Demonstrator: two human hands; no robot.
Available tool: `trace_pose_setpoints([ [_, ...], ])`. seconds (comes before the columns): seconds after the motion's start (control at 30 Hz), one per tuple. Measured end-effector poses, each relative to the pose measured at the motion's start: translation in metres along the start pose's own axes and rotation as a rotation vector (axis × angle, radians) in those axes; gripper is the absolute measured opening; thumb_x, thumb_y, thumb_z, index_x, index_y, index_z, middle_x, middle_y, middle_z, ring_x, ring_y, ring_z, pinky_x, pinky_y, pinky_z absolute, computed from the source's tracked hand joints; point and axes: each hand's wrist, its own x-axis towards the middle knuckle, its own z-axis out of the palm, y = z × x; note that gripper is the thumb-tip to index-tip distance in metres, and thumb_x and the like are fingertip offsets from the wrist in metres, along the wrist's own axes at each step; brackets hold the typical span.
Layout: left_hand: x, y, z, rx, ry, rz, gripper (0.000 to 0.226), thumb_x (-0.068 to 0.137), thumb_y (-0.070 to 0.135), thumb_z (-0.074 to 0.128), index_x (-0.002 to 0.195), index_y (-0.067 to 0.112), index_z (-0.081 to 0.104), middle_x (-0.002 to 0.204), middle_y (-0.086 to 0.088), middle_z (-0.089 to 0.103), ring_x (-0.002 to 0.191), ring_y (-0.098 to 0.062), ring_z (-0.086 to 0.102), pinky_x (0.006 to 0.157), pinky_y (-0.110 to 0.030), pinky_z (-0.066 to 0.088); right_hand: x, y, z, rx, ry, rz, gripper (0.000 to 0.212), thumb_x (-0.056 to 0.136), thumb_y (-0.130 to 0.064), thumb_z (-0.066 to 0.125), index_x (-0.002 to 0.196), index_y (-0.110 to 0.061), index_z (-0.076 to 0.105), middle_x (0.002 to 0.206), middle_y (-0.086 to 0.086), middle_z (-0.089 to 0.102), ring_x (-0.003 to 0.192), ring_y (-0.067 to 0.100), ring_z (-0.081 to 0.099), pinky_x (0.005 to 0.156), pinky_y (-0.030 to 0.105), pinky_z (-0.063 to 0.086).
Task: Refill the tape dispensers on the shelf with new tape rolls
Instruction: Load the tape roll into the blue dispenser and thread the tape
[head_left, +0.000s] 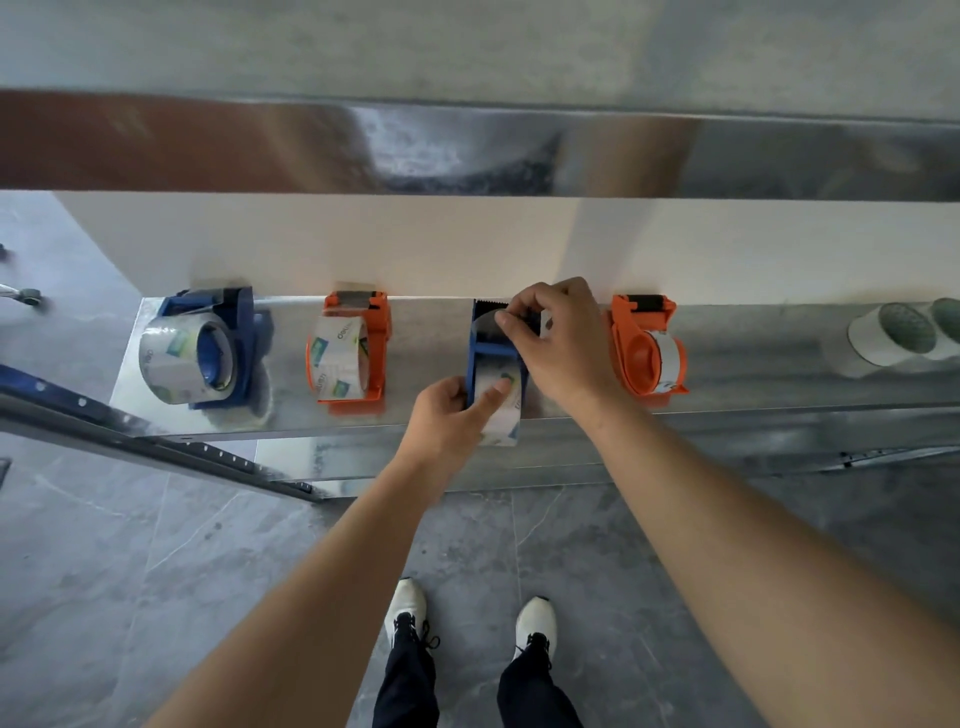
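Observation:
Four tape dispensers stand in a row on a shiny metal shelf (426, 332). A blue dispenser (218, 343) at the left carries a clear tape roll (174, 358). An orange dispenser (358, 353) beside it holds another roll. The third, a blue dispenser (485, 343), has a clear tape roll (501, 410) in it. My left hand (447, 415) grips that roll at its near end. My right hand (561, 343) pinches the tape end over the dispenser's front near the cutter. A second orange dispenser (644, 348) stands at the right with a thin roll.
Two white cylindrical containers (893, 338) lie at the shelf's right end. An upper metal shelf edge (467, 150) overhangs at the top. A blue perforated shelf rail (156, 436) runs diagonally at the left. My shoes (408, 608) stand on grey tiles below.

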Motion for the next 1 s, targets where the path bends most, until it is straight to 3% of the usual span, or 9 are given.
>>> trace_pose_setpoints([
  [0.07,0.001,-0.001,0.0,0.001,0.01,0.013,0.041,0.094,0.041,0.079,0.083,0.004,0.067,0.069,-0.002,0.059,0.065,-0.017,0.051,0.061,-0.03,0.041,0.0,-0.002,0.004,-0.058,0.037,0.042,0.012,0.089,-0.044,0.075,0.091,-0.033,0.071,0.113,-0.002,0.056,0.108,0.02,0.056,0.096,0.036,0.044],
  [0.17,-0.002,-0.002,-0.001,0.019,-0.045,0.024,0.024,0.099,0.026,0.076,0.082,0.011,0.067,0.06,0.015,0.064,0.055,0.0,0.057,0.058,-0.015,0.043,0.002,-0.007,0.009,-0.027,0.088,0.102,0.012,0.09,-0.04,0.075,0.09,-0.029,0.07,0.115,-0.001,0.058,0.11,0.021,0.057,0.097,0.043,0.047],
  [0.23,-0.003,-0.002,-0.004,0.024,-0.088,0.027,0.008,0.098,0.015,0.075,0.093,0.011,0.071,0.072,0.015,0.076,0.066,0.003,0.07,0.064,-0.011,0.051,0.002,-0.011,0.009,0.07,0.116,0.144,0.012,0.094,-0.032,0.072,0.094,-0.021,0.068,0.115,0.002,0.058,0.104,0.017,0.059,0.091,0.025,0.049],
  [0.3,-0.003,-0.003,-0.007,0.013,-0.107,0.022,0.018,0.096,0.008,0.076,0.114,0.007,0.074,0.099,0.004,0.083,0.093,-0.008,0.079,0.081,-0.02,0.061,0.001,-0.016,0.009,0.151,0.139,0.204,0.012,0.098,-0.028,0.069,0.099,-0.016,0.066,0.116,0.002,0.057,0.091,0.007,0.058,0.076,0.005,0.043],
  [0.4,-0.003,-0.006,-0.01,0.02,-0.107,0.007,0.031,0.093,0.0,0.076,0.124,0.006,0.071,0.113,-0.002,0.082,0.103,-0.013,0.078,0.088,-0.023,0.062,0.0,-0.019,0.011,0.151,0.165,0.224,0.012,0.101,-0.028,0.066,0.102,-0.016,0.063,0.115,0.0,0.055,0.081,0.001,0.053,0.069,-0.001,0.039],
  [0.57,-0.004,-0.001,-0.005,-0.003,-0.037,-0.015,0.017,0.095,0.022,0.08,0.11,0.016,0.074,0.098,0.005,0.082,0.086,-0.002,0.078,0.07,-0.012,0.057,0.003,-0.021,0.012,0.083,0.119,0.183,0.01,0.103,-0.032,0.061,0.102,-0.023,0.058,0.114,-0.002,0.054,0.081,0.005,0.055,0.062,0.01,0.037],
  [0.67,-0.003,0.005,-0.003,0.005,0.029,0.008,0.023,0.095,0.036,0.078,0.1,0.013,0.076,0.087,0.001,0.081,0.075,-0.007,0.076,0.064,-0.018,0.057,0.005,-0.021,0.012,0.084,0.087,0.164,0.01,0.103,-0.031,0.061,0.103,-0.021,0.058,0.114,0.0,0.055,0.08,0.007,0.056,0.064,0.011,0.037],
  [0.83,-0.004,-0.005,-0.005,0.024,-0.02,0.012,0.015,0.096,0.023,0.079,0.108,0.015,0.073,0.101,-0.002,0.082,0.093,-0.016,0.079,0.084,-0.031,0.063,0.011,-0.017,0.008,-0.003,0.135,0.173,0.011,0.105,-0.032,0.055,0.106,-0.021,0.056,0.111,0.0,0.059,0.089,0.014,0.059,0.063,0.017,0.039],
  [1.0,-0.006,-0.013,-0.012,0.015,-0.087,0.003,0.028,0.091,0.003,0.08,0.117,0.012,0.07,0.11,-0.002,0.081,0.103,-0.018,0.078,0.094,-0.035,0.062,0.029,-0.018,0.0,0.031,0.083,0.22,0.012,0.106,-0.032,0.053,0.104,-0.02,0.054,0.094,-0.005,0.062,0.085,0.015,0.059,0.066,0.028,0.043],
])
